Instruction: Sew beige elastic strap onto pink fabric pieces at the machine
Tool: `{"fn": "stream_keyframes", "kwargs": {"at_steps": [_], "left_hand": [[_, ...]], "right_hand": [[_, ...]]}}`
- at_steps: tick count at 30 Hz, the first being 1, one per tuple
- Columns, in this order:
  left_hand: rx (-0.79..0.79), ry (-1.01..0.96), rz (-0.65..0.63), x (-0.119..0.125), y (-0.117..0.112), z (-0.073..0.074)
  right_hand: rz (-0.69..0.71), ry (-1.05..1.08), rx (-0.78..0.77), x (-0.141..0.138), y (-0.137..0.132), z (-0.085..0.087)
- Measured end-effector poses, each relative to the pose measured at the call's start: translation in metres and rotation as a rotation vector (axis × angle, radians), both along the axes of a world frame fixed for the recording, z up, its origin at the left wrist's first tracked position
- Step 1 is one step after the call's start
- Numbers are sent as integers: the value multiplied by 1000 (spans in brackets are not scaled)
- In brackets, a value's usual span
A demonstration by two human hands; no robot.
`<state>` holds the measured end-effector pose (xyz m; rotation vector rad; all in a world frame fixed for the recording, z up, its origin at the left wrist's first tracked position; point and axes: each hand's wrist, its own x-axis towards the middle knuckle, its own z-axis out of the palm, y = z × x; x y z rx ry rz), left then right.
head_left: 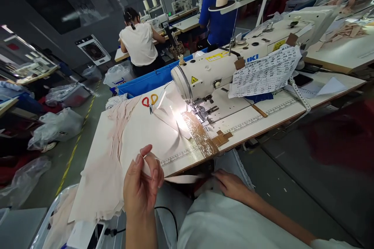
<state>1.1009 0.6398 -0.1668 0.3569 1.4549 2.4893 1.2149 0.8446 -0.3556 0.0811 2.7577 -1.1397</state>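
My left hand [143,181] is raised in front of the table edge, its fingers curled and pinching a pale fabric strip. The strip [184,179] stretches below the table edge towards my right hand [232,185], which is low over my lap. The right fingertips close on the strip's far end, partly blurred. Beyond them stands a white sewing machine [201,76] with its needle area lit. A pale fabric piece [168,118] lies left of the needle, near scissors [150,103] with red and yellow handles.
Pale pink fabric pieces [102,175] are piled over the table's left side. Brown tape [201,136] covers part of the front edge by a printed ruler [178,156]. A handwritten sheet [263,72] hangs on the machine. Two people work beyond a blue cloth trough [146,81].
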Motion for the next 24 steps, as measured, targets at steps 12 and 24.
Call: {"fn": "stream_keyframes", "kwargs": {"at_steps": [12,24], "left_hand": [[5,8,-123,43,28,-23],[1,-86,-339,54,41,-48]], "right_hand": [[166,120,-440,-7,-22,40],[155,166,-786,8,-23,64]]}}
